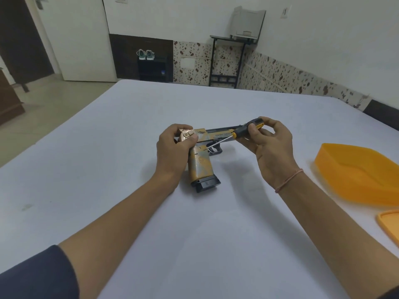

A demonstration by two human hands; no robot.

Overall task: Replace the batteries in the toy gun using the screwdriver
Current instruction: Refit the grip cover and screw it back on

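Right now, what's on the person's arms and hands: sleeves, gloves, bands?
No gloves on left hand or right hand. Dark navy sleeve ends partway up the left forearm. Thin pinkish thread band on the right wrist.

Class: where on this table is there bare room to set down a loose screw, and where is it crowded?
Bare: table left of the left hand; between the forearms; beyond the toy gun. Crowded: right edge, with orange tray and lid.
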